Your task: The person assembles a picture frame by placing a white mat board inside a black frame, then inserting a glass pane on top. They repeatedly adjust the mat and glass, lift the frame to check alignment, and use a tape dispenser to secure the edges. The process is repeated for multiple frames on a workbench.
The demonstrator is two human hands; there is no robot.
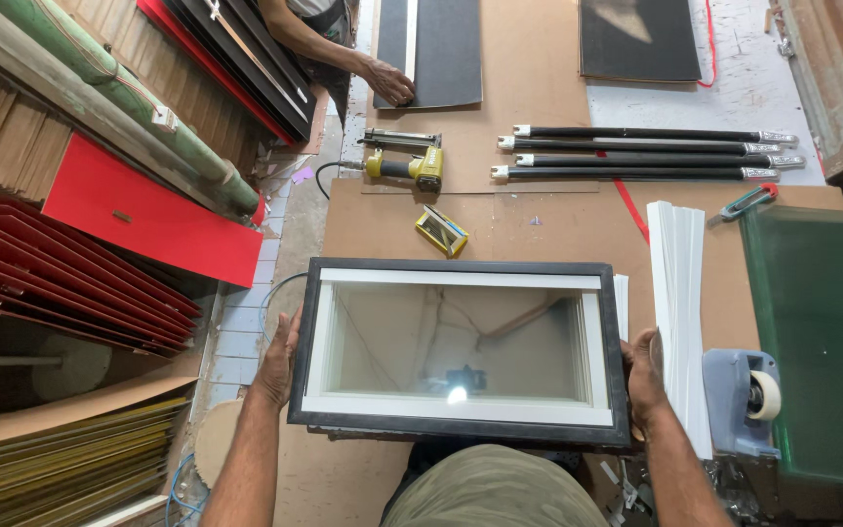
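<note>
Frame: black picture frame (461,429) with white inner mat and glass, near on your desk (539,229).
Left hand (278,361): grasping its left edge.
Right hand (644,376): grasping its right edge.
Far: yellow stapler (412,166).

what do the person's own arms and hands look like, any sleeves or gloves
Both arms are bare from the elbow down: no sleeves reach into view. The left hand and right hand wear no gloves, and no watch, ring or band shows. Olive-green clothing sits between the arms at the bottom edge.
</note>
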